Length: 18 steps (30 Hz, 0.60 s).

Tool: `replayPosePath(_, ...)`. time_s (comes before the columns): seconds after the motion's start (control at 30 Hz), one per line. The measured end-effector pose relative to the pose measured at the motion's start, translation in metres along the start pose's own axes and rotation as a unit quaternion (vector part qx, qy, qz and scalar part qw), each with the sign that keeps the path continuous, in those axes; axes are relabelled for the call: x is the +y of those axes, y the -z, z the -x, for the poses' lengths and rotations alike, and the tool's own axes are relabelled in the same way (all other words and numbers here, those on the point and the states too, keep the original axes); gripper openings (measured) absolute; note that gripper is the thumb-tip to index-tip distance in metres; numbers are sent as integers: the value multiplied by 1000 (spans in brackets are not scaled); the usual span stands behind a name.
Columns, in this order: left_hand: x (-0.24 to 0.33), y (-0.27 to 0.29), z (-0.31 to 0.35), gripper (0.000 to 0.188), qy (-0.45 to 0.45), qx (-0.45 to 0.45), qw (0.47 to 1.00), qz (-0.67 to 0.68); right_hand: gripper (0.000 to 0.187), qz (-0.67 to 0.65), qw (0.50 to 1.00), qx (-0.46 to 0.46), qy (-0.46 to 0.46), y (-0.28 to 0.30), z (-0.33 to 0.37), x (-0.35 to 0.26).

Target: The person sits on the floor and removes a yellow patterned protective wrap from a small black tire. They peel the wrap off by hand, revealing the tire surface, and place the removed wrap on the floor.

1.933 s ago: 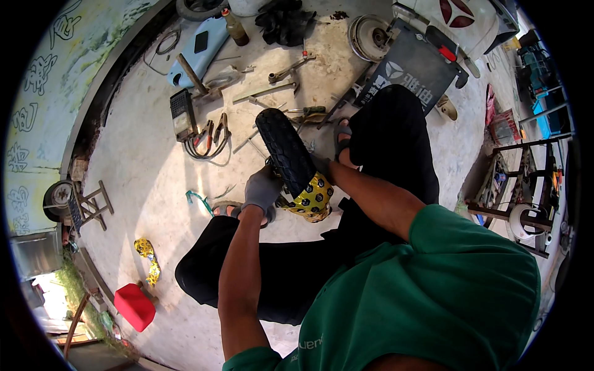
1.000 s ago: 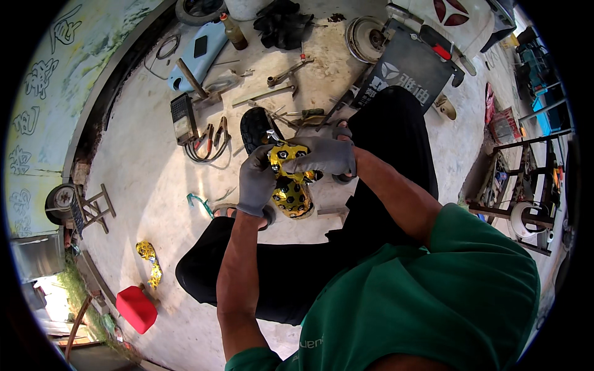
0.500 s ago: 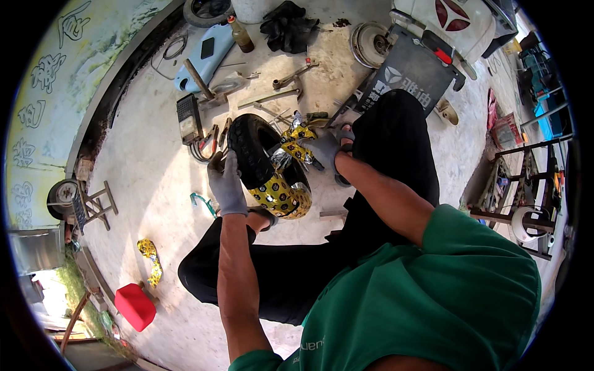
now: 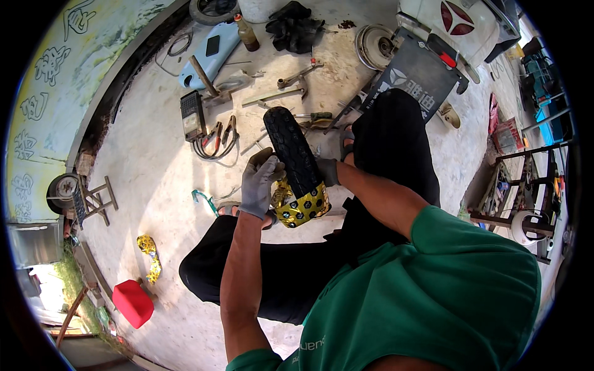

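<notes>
The fingers of the right hand in its grey glove (image 4: 329,172) are hidden behind the black treaded rubber tyre (image 4: 291,148), so their grip is unclear. The tyre's central opening is out of sight, as is the underside of the shiny yellow, black-spotted wrapping (image 4: 303,209). The top edge cuts off a white rounded tub (image 4: 257,10) and a dark ring-shaped tyre (image 4: 199,15).

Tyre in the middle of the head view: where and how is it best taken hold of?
Probably by both sides of the bare black stretch of the tyre, coming from left and right at once. Its tread faces the camera in a long, narrow band, so its width looks easy to span there. The shiny yellow wrapping around its near end might slip.
</notes>
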<state>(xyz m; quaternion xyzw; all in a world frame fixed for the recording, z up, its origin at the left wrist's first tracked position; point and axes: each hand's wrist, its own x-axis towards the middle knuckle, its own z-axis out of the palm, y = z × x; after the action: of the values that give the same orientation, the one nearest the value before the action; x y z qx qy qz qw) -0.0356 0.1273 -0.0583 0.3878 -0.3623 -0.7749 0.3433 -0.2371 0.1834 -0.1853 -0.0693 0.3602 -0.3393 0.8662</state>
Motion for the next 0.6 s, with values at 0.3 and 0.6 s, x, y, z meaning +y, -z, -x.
replayPosePath(0.3,2,4,-13,57,-111,-44,906,-406,35,28,998,44,25,21,-5,-19)
replayPosePath(0.6,-41,19,-22,80,48,-157,954,-250,33,5,997,70,17,29,-5,-2)
